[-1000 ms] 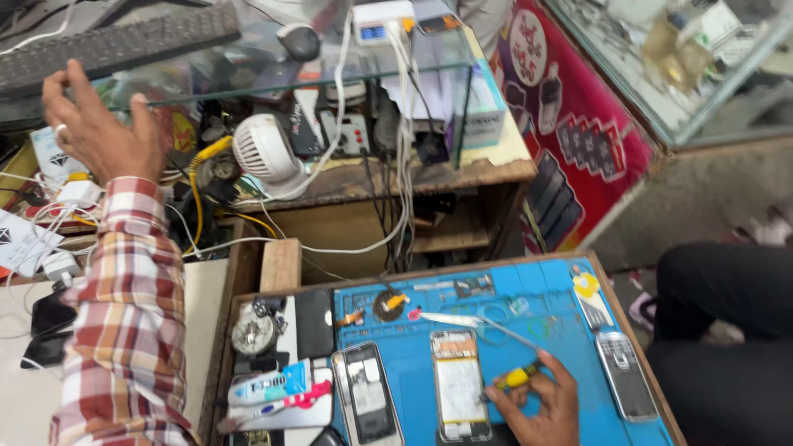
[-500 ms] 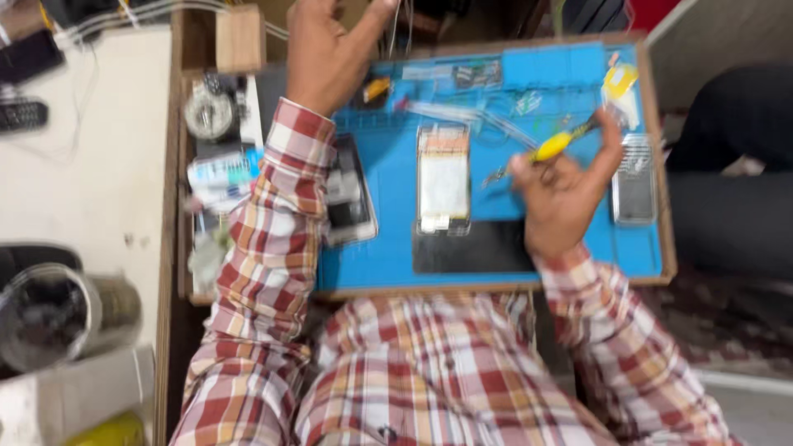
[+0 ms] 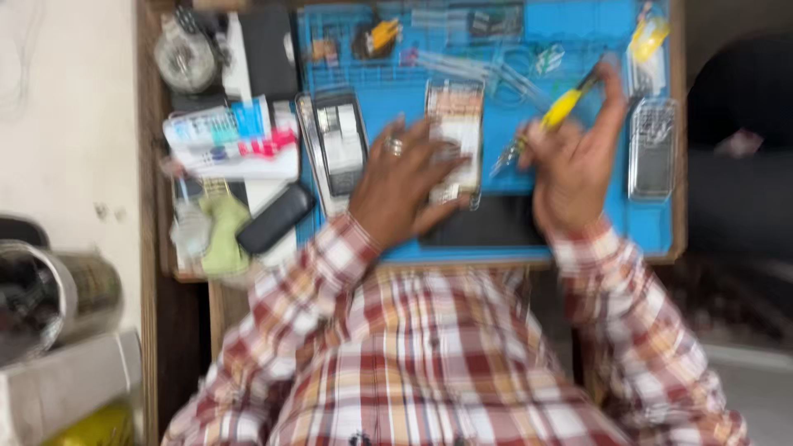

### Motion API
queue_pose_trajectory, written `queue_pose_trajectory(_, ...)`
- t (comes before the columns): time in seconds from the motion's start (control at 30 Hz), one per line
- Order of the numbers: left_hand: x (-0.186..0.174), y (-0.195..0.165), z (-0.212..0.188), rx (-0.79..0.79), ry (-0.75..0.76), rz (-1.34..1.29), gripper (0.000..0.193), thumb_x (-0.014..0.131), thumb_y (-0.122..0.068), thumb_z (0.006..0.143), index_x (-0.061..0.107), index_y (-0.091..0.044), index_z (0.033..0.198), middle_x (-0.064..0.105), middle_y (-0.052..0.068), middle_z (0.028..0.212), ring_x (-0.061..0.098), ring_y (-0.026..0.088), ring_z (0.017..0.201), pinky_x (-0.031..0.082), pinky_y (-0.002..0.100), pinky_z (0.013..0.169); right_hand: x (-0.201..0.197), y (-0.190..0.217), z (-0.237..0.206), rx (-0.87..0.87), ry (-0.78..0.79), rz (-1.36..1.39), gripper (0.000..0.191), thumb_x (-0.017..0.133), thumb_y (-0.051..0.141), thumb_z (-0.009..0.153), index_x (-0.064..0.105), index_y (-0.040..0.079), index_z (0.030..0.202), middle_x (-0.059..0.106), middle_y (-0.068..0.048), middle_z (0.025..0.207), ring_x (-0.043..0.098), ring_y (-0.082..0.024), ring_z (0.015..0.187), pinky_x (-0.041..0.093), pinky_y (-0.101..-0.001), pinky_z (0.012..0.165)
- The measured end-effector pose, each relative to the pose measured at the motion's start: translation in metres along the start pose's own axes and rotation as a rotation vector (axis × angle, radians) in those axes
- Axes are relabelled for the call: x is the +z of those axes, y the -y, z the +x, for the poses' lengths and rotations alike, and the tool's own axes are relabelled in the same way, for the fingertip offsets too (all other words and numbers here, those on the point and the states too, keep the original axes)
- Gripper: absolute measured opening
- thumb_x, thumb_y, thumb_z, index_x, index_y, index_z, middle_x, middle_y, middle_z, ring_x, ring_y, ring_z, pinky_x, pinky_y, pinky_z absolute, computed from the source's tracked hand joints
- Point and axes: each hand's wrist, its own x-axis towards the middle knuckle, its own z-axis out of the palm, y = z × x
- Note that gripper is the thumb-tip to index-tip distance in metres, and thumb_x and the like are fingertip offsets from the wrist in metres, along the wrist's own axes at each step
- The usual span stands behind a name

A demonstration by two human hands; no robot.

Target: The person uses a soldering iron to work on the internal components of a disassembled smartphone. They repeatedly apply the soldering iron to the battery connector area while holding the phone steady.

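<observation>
Left hand point(image 3: 405, 186) now down from the mat's top edge, fingers spread flat on opened phone point(image 3: 454, 132). Right hand point(image 3: 574, 165) grasps yellow-handled tool point(image 3: 562, 107) above blue mat point(image 3: 578, 223).

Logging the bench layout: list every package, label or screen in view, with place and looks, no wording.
Carton: left of blue mat, flat, white with blue and red patches.
Phone: mat's left edge, dark frame, pale screen.
Opened phone: under left hand, white and orange.
</observation>
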Motion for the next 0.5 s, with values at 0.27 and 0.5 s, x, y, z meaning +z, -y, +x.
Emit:
queue_pose_trajectory(0.27,-0.186,-0.095,0.059,0.315,-0.107,-0.276,0.032,0.086,-0.025,0.085,0.071,-0.008,0.108,0.066,0.003,0.076,0.069,0.021,0.072,0.056,0.04,0.08,0.018,0.014,0.009,-0.026,0.008,-0.019,0.091,0.068,-0.003,0.091,0.017,0.015,0.164,0.07,-0.011,0.099,0.064,-0.013,0.081,0.053,-0.0242,0.065)
queue_pose_trajectory(0.5,-0.201,-0.117,0.077,0.556,-0.316,-0.104,0.021,0.087,-0.029,0.095,0.076,-0.013,0.101,0.064,0.0,0.085,0.062,0.015,0.07,0.053,0.034,0.071,0.012,0.008,0.017,-0.071,0.0,-0.026,0.09,0.071,-0.001,0.089,0.02,0.013,0.162,0.07,-0.011,0.097,0.066,-0.013,0.083,0.054,-0.0241,0.066)
